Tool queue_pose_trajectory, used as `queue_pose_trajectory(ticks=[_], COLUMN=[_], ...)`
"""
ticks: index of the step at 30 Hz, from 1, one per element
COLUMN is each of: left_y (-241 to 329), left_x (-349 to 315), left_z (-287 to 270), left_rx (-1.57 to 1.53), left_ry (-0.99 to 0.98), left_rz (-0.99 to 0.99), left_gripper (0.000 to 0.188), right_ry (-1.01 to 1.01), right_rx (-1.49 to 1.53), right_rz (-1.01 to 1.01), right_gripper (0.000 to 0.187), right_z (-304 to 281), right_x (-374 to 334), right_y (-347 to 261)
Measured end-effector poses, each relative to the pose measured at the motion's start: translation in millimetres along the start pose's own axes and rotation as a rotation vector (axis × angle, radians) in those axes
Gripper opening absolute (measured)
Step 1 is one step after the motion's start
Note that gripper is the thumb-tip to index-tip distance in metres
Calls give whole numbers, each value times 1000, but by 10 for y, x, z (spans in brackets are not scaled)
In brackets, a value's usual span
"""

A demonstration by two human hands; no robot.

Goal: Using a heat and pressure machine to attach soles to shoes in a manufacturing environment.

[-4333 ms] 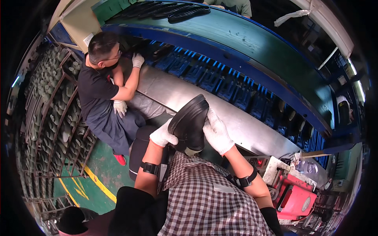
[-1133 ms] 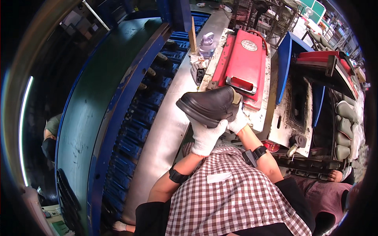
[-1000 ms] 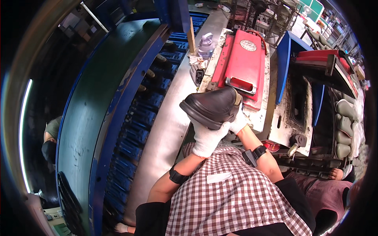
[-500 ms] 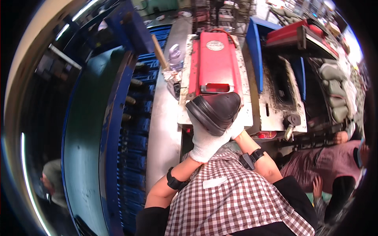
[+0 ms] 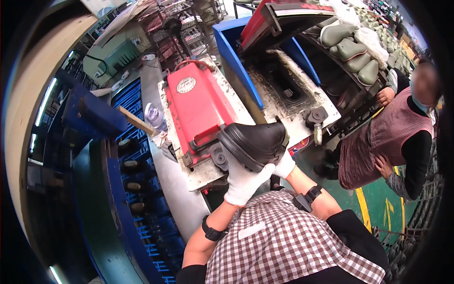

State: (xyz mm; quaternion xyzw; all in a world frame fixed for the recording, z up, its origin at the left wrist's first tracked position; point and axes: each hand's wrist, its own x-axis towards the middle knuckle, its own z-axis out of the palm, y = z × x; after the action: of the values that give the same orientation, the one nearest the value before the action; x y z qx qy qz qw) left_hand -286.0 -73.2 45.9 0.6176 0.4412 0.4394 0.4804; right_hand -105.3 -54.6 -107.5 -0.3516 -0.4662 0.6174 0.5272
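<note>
Both my hands wear white knitted gloves and grip one black shoe (image 5: 255,143) in front of my chest. My left hand (image 5: 246,179) wraps the sole side from below, its fingers partly hidden behind the shoe. On the other side my right hand (image 5: 285,165) closes round the shoe's right end, mostly covered by it. The thick ridged sole faces down and to the left. Just beyond the shoe stands a press machine with a closed red lid (image 5: 198,102). A grey metal latch knob (image 5: 219,156) shows beside my left hand.
Right of it, a second press has its red lid (image 5: 288,21) raised over a dark mould cavity (image 5: 286,90), between blue side panels (image 5: 239,64). Green clogs (image 5: 347,49) fill a rack behind. A co-worker in a checked apron (image 5: 362,146) stands at right. Blue conveyor machinery (image 5: 142,189) runs along the left.
My view has swung right, so the presses sit further left and more of the co-worker shows. The shoe has turned a little in my hands, which still hold it.
</note>
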Motion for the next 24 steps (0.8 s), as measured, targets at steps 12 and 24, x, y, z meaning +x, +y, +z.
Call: queue_pose_trajectory(ticks=[12, 24], left_y=[149, -351], left_x=[852, 1537], left_z=[441, 1368], left_rx=[-429, -337], left_ry=[-177, -223], left_rz=[-190, -447], left_gripper=[119, 106], right_ry=[-251, 161], right_rx=[289, 493], right_rz=[-39, 85], right_gripper=[65, 59], right_z=[-750, -1838], right_x=[229, 460], right_y=[-632, -1209])
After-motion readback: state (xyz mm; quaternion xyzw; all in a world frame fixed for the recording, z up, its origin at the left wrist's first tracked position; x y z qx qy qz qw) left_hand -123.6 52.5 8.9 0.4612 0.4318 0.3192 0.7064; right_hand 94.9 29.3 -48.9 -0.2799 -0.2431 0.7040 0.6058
